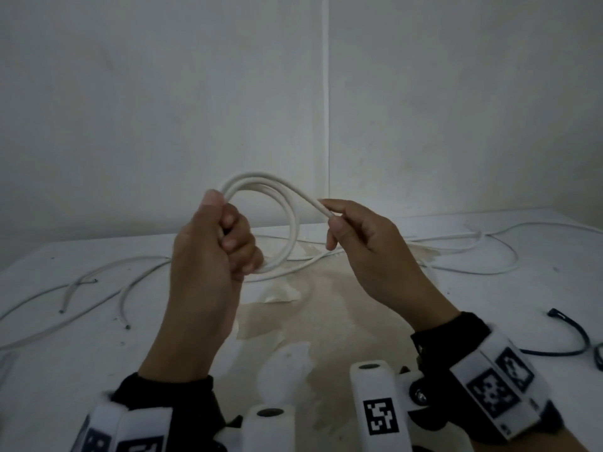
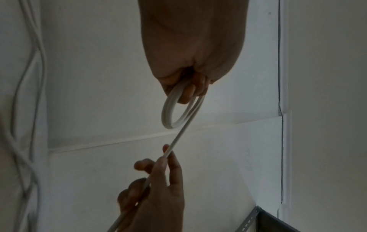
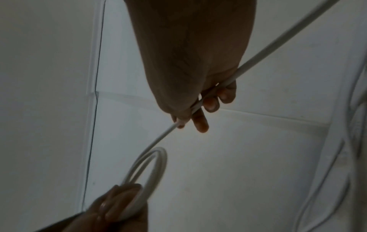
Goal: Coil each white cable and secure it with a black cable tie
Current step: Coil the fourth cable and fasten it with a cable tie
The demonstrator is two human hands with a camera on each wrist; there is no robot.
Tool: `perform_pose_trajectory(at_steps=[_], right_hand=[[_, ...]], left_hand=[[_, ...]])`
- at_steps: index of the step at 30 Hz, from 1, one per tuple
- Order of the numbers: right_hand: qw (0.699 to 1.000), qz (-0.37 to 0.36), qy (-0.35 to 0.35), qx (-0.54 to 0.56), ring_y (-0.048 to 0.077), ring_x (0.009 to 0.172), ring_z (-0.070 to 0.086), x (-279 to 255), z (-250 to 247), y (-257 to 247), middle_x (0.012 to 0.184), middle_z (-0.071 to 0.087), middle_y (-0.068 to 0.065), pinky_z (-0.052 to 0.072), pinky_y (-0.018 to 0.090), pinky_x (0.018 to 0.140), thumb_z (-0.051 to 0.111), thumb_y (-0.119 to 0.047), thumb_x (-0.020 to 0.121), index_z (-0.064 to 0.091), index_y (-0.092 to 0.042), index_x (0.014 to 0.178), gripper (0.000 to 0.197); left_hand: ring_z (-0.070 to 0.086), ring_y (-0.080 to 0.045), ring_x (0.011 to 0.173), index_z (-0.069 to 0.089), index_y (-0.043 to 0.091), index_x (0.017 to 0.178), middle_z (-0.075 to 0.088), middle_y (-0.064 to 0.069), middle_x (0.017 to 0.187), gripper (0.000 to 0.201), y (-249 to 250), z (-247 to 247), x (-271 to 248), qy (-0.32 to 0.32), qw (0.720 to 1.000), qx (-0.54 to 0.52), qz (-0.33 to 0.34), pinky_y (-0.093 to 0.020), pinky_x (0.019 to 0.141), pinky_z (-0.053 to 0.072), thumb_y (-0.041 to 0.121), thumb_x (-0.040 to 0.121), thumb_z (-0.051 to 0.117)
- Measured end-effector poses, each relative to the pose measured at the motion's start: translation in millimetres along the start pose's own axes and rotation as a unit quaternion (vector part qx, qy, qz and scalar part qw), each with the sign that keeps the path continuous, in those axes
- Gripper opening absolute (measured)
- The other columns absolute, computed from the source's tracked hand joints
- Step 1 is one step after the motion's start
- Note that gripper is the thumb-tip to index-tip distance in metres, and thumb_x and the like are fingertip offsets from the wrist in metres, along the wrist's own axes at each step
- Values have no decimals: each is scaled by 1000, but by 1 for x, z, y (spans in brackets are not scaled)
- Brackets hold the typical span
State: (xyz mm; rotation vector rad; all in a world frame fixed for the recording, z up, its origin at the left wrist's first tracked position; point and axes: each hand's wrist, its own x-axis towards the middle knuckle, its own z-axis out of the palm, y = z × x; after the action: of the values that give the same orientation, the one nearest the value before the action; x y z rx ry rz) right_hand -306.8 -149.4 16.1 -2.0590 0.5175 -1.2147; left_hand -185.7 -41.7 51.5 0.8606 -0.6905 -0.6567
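Note:
My left hand [image 1: 225, 230] grips a small coil of white cable [image 1: 287, 210] above the table, fingers curled round its left side. The coil [image 2: 168, 113] shows two or three loops. From its top a strand runs right to my right hand [image 1: 332, 220], which pinches it between thumb and forefinger. In the right wrist view the strand [image 3: 163, 136] passes through the right hand [image 3: 190, 116] and on toward the table. A black cable tie [image 1: 577, 337] lies curved on the table at the right.
Several loose white cables [image 1: 98, 285] sprawl over the left of the white table [image 1: 489, 321], and more [image 1: 496, 252] lie across the back right. A stained patch [image 1: 326, 305] marks the table's middle. Walls meet in a corner [image 1: 326, 109] behind.

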Motion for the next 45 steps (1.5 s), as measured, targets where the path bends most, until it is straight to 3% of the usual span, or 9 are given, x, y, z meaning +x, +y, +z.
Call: perform_pose_trajectory(at_steps=[4,7,10,16,19,27,34,40,45], right_hand=[[994,-23,10,-106,3,55,49,-5,7,8,68,54,-9,36,16,54,39,-27,95,48,-29,99,10],[977,-24,-58,-205,18,85,58,-8,15,11,94,61,0,46,38,77,39,-26,97,53,-21,115,24],[963,-21,-127,-235,26,98,57,-8,16,14,108,63,8,44,40,86,39,-25,98,50,-20,128,33],[958,-48,-121,-256,16,71,43,-7,16,26,78,47,-1,36,27,60,35,-28,95,47,-26,134,40],[934,-117,-90,-325,13,55,42,-10,21,30,65,42,-5,31,24,48,52,-15,81,64,-18,115,37],[905,-256,-80,-330,14,51,47,-11,29,7,58,54,-4,27,19,50,43,-25,82,69,-18,72,28],[890,-330,-43,-312,15,52,46,-11,32,-12,63,58,-1,30,22,53,46,-22,83,69,-13,72,28],[912,-345,1,-221,13,63,34,-9,28,-14,66,57,6,29,24,59,29,-24,100,65,-4,73,49],[921,-340,19,-190,14,64,43,-10,23,-16,66,58,7,37,24,63,59,-18,84,62,-3,70,20]], left_hand=[[21,-3,32,33,19,61,27,10,40,40,6,-10,4,42,998,-21,46,-14,35,25,31,99,30],[22,-3,33,34,19,62,28,11,41,40,4,-11,5,65,995,-27,66,-14,36,26,31,99,30],[22,-4,33,34,20,62,28,11,40,40,6,-15,7,98,991,-31,86,-14,37,27,30,100,29],[24,-5,35,35,20,62,30,11,40,39,10,-27,13,158,977,-74,123,-15,39,28,32,100,30],[24,-5,35,35,20,63,30,12,41,39,5,-25,13,158,978,-58,121,-15,39,30,31,100,30],[32,-2,39,35,17,65,38,13,43,39,-7,-20,11,95,977,94,165,-15,46,34,30,101,27],[56,3,58,45,16,71,51,6,63,33,-23,-8,0,-13,950,268,158,-7,52,42,35,93,28],[53,3,46,47,16,69,49,6,52,31,-25,1,-8,-81,938,325,84,-8,47,40,28,94,33],[37,-2,37,45,16,64,43,7,40,38,-20,-5,-8,-121,929,350,27,-12,41,32,37,93,32]])
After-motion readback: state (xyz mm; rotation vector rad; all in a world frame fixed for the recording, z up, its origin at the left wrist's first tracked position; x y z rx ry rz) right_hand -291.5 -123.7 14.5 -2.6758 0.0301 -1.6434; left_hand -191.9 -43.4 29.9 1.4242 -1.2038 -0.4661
